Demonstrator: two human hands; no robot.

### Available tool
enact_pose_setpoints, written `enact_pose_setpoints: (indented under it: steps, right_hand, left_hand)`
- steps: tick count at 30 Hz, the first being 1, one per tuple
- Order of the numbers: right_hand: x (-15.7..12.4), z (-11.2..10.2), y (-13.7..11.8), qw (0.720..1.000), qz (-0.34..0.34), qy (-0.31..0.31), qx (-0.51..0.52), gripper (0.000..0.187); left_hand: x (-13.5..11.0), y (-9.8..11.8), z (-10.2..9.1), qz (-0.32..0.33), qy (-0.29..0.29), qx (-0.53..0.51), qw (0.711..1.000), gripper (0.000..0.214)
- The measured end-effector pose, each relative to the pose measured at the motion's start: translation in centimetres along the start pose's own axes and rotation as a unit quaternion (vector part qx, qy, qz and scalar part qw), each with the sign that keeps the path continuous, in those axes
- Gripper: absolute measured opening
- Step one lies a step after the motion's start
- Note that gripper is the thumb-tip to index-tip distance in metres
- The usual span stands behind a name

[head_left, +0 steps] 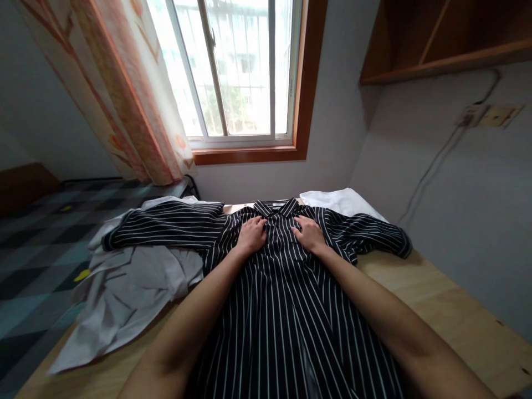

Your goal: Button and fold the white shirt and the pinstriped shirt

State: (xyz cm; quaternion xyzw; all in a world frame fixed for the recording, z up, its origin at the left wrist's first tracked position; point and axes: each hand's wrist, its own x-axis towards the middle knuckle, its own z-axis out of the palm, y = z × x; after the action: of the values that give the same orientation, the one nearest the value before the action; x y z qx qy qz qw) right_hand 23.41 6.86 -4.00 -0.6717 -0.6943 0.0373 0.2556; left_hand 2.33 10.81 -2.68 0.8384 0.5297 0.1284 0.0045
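Observation:
A black shirt with white stripes lies front up on the wooden table, its collar at the far end and its sleeves spread out to both sides. Just below the collar, my left hand rests on the left part of the chest, fingers stretched over the cloth. Opposite it, my right hand lies on the right part of the chest with its fingers apart. A narrow strip of striped cloth shows between the two hands. Neither hand visibly grips the fabric.
Crumpled white cloth lies under the left sleeve and hangs toward a checked bed. Another white cloth is at the table's far right. Bare wood borders the right wall. Beyond are a window, curtain and shelf.

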Motion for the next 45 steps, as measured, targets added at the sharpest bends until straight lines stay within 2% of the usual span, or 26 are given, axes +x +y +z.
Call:
enact_pose_setpoints:
  steps: [2,4,6,8,11,16,20,22,25,28,31,38,45]
  right_hand:
    - [-1.1,-0.6,-1.6,1.000,-0.013,0.019,-0.010,0.031]
    - [-2.3,-0.7,-3.3,0.999,-0.023,0.002,-0.023,0.024]
    - [-3.1,-0.5,-4.6,0.999,-0.020,-0.037,-0.029,0.026]
    - [-3.4,-0.1,-5.6,0.997,0.004,-0.066,-0.036,0.029]
    - [-3.2,0.3,-6.3,0.994,0.062,-0.078,-0.052,0.027]
    - [-2.1,0.3,-6.0,0.988,0.112,-0.100,-0.036,0.026]
    - [-1.4,0.3,-4.2,0.982,0.136,-0.102,0.076,0.017]
    - [-1.1,0.6,-3.2,0.978,0.129,-0.102,0.129,0.012]
    - [-0.9,1.0,-2.2,0.974,0.126,-0.096,0.162,0.011]
    - [-0.9,1.5,-1.9,0.972,0.131,-0.075,0.178,0.012]
    - [-1.2,1.8,-2.1,0.974,0.126,-0.050,0.182,0.014]
    - [-2.4,1.9,-2.6,0.971,0.099,-0.012,0.217,0.015]
    - [-3.2,2.0,-2.9,0.968,0.076,0.014,0.237,0.015]
  left_hand:
    - [-1.6,1.3,-0.4,-0.006,0.041,0.010,0.999,0.029]
    - [-3.0,2.6,-0.5,-0.020,0.036,0.006,0.999,0.022]
    - [-4.2,3.7,-0.3,-0.030,0.013,-0.004,0.999,0.020]
    - [-5.0,4.3,-0.1,-0.034,-0.003,-0.003,0.999,0.020]
    - [-5.5,4.6,0.0,-0.019,-0.010,0.020,1.000,0.025]
    - [-5.3,4.3,-0.7,-0.001,-0.054,0.025,0.998,0.032]
    - [-4.1,4.3,-1.8,-0.048,-0.141,-0.034,0.988,0.034]
    - [-3.5,4.5,-2.2,-0.091,-0.161,-0.066,0.980,0.028]
    - [-3.0,5.0,-2.1,-0.146,-0.111,-0.086,0.979,0.027]
    - [-3.1,5.6,-1.1,-0.135,-0.048,-0.093,0.985,0.025]
    - [-3.3,6.0,-0.1,-0.123,-0.020,-0.101,0.987,0.023]
    - [-3.6,6.0,0.8,-0.116,0.010,-0.109,0.987,0.016]
    - [-3.4,5.6,1.2,-0.109,0.020,-0.127,0.986,0.020]
